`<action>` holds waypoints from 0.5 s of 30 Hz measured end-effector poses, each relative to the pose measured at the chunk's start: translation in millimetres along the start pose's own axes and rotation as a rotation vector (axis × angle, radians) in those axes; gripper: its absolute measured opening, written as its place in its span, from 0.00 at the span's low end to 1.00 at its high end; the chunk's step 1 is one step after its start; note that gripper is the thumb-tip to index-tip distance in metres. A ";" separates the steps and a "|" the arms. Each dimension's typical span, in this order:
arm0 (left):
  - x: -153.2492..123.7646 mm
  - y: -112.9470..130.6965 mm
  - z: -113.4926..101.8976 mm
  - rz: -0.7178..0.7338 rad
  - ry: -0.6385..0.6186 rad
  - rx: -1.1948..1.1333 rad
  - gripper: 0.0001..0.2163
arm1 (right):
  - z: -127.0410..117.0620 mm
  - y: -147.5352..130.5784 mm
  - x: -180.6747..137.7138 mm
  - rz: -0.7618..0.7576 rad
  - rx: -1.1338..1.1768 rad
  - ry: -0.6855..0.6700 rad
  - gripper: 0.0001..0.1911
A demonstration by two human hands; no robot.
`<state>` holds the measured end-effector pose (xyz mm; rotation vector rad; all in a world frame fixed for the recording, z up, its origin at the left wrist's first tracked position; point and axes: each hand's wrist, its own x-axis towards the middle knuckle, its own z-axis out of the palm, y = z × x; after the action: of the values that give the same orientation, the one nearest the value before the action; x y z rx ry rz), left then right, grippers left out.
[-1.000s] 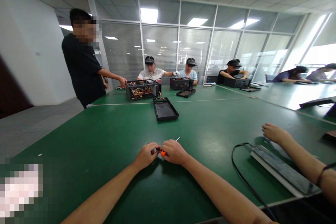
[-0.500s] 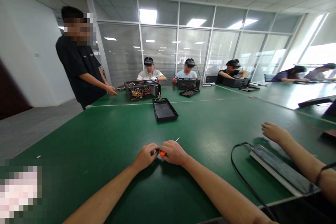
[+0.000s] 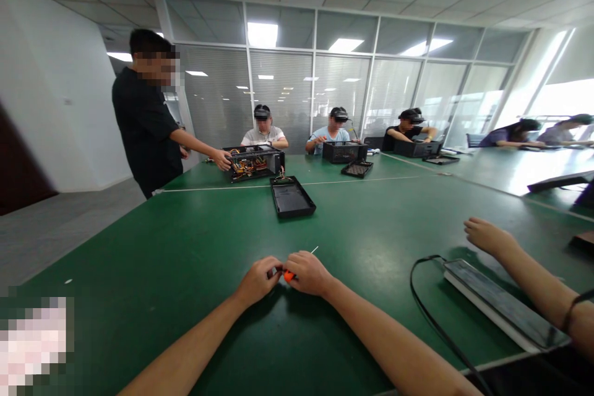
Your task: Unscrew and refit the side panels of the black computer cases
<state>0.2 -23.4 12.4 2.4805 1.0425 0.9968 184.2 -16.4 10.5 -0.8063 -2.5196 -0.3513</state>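
Both my hands rest on the green table, fists touching. My right hand is closed round a small screwdriver with an orange handle; its thin metal tip pokes out past the knuckles. My left hand is closed too, its fingertips pinching the orange handle end. Most of the tool is hidden inside the two fists.
A co-worker's forearm and hand lie at my right beside a flat grey panel with a black cable. A black tray lid sits ahead. A standing person touches an open computer case. Several seated people work at the far edge.
My hands have stayed put on the screwdriver. The standing person's hand went from the table back to the open case, and the seated people shifted their cases.
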 end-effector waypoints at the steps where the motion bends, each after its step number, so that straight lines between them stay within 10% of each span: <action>1: 0.1 0.2 -0.2 0.000 -0.001 0.001 0.06 | 0.0 0.0 0.0 0.001 -0.001 -0.002 0.06; 15: -1.1 -1.2 2.0 0.008 0.025 -0.009 0.05 | 0.8 -0.3 0.5 -0.015 0.004 0.024 0.06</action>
<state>0.4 -23.3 9.8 2.4734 1.0334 1.0348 183.4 -16.1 10.1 -0.7780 -2.5042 -0.3583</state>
